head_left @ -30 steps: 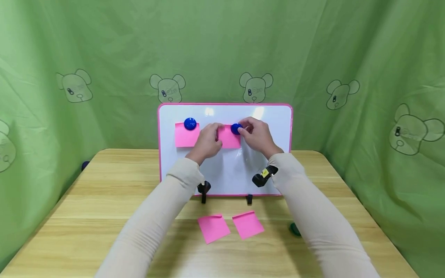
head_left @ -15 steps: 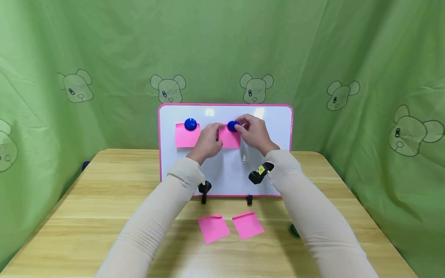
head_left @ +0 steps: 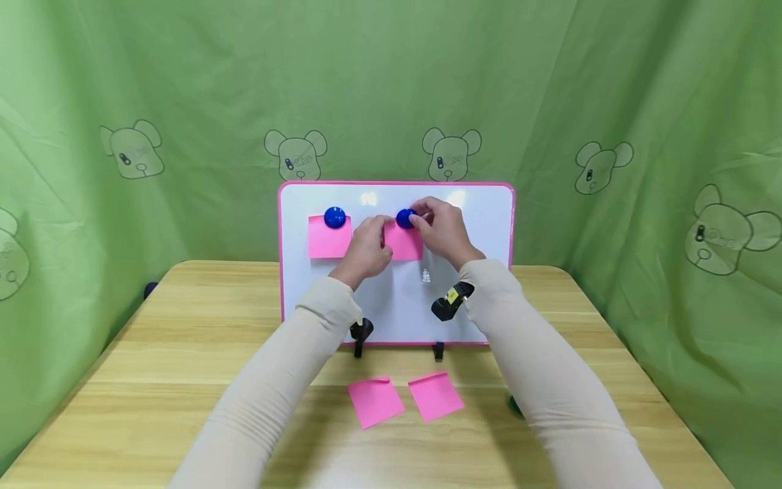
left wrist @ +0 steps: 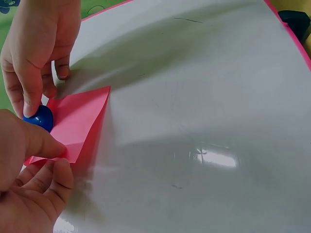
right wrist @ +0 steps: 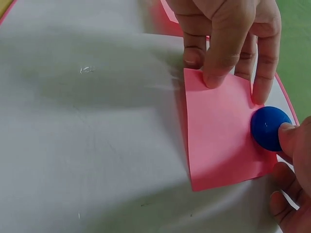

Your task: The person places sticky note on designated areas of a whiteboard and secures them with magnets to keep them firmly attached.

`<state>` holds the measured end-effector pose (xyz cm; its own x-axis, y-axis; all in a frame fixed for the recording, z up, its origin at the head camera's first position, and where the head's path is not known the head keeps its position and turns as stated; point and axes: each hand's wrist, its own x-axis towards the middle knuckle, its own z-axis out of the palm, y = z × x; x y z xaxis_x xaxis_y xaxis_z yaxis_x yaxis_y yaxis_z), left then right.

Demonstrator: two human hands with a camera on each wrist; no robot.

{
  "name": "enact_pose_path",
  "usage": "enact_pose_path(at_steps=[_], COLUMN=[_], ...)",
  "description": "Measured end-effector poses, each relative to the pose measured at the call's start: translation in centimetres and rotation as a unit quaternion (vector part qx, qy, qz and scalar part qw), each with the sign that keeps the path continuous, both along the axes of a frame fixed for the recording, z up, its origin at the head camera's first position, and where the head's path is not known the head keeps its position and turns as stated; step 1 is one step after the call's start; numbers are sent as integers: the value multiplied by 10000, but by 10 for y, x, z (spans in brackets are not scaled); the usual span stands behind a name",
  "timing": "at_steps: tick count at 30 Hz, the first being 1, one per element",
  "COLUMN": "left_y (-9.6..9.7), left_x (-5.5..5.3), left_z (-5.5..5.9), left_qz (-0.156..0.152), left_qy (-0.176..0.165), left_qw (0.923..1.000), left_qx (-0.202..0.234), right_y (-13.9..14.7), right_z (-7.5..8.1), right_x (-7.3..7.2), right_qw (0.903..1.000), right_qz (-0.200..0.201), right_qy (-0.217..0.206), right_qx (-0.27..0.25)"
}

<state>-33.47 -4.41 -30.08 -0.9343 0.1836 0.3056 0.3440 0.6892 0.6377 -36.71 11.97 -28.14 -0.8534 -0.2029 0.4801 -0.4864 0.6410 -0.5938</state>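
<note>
Pink paper (head_left: 403, 247) sits against the upper middle of a whiteboard (head_left: 397, 305), its lower edge lifting off the surface; the left hand (head_left: 364, 251) pinches its left edge, thumb in front and other fingers behind, presumably to steady the sheet; the right hand (head_left: 448, 233) pinches a blue magnet (head_left: 404, 218) between thumb and forefinger over the top edge, a spot probably chosen so that the sheet hangs downward; whether the magnet yet bears on the board I cannot tell; to the left, a second sheet (head_left: 328, 243) hangs under another blue magnet (head_left: 334, 217), which seems to carry it from the top; two loose sheets (head_left: 375, 403) lie side by side on the table (head_left: 183, 380) before the board, within easy reach; a green disc (head_left: 514, 406) is partly hidden by the right sleeve (head_left: 562, 380).
</note>
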Motion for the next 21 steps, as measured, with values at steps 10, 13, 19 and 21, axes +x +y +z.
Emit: enact_pose_path(at_steps=[10, 13, 19, 21], left_y=[1, 1, 1, 1], left_x=[3, 4, 4, 4], left_z=[2, 3, 2, 2], left_qz=[92, 99, 107, 117], left_qy=[-79, -2, 15, -4], left_qw=[9999, 9999, 9998, 9998], left_qx=[69, 108, 151, 170], right_y=[-4, -6, -8, -9], right_z=[1, 2, 3, 3], right_x=[-1, 0, 2, 3], right_qw=[9997, 9994, 9985, 9984], right_qz=[-190, -253, -392, -414], right_qy=[29, 79, 140, 143], right_qx=[146, 235, 346, 362])
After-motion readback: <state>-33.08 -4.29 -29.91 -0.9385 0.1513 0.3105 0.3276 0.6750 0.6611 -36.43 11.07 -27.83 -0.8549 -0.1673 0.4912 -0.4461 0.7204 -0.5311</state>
